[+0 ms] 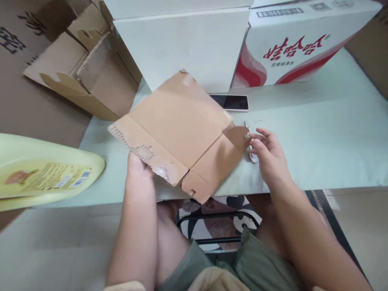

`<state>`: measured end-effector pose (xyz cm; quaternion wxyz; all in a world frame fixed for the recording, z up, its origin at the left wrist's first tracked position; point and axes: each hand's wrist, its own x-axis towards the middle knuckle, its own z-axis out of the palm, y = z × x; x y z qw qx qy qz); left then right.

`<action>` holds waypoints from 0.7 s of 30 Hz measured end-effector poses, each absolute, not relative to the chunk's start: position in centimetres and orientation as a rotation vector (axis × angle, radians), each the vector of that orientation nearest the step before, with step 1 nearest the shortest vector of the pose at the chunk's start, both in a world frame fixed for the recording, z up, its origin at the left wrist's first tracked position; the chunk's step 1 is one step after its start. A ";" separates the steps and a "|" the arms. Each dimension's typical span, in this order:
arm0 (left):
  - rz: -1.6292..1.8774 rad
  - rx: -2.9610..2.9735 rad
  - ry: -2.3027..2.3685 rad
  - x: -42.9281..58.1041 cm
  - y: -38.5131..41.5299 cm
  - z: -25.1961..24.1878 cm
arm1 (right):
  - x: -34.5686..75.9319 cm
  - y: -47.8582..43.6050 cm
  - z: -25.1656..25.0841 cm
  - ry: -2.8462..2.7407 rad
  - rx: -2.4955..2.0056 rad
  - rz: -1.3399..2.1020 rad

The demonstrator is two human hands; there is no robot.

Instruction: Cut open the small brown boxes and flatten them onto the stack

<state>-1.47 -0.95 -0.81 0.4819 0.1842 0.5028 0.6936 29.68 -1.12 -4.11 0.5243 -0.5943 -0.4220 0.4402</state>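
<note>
A flattened piece of brown cardboard (178,121), creased and with torn, rough edges, is tilted above the table's front edge. My left hand (138,165) grips its lower left edge from below, and the fingers are hidden beneath it. My right hand (268,155) is beside the small flap on the right end, with its fingers apart. Its fingertips are close to that flap and over a slim silvery metal tool (252,155) on the table; whether they touch either one I cannot tell. The cardboard's underside is out of sight.
A pale green table (306,133) spans the view. At its back are a white box (184,44) and a red-and-white carton (287,56), with a phone (235,102) before them. Open cardboard boxes (112,85) stand at left, near a yellow bottle (51,171).
</note>
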 end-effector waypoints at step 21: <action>1.810 0.269 1.136 -1.7 -1.5 0.2 | 29.6 -1.0 -5.6 -1.181 -1.415 0.973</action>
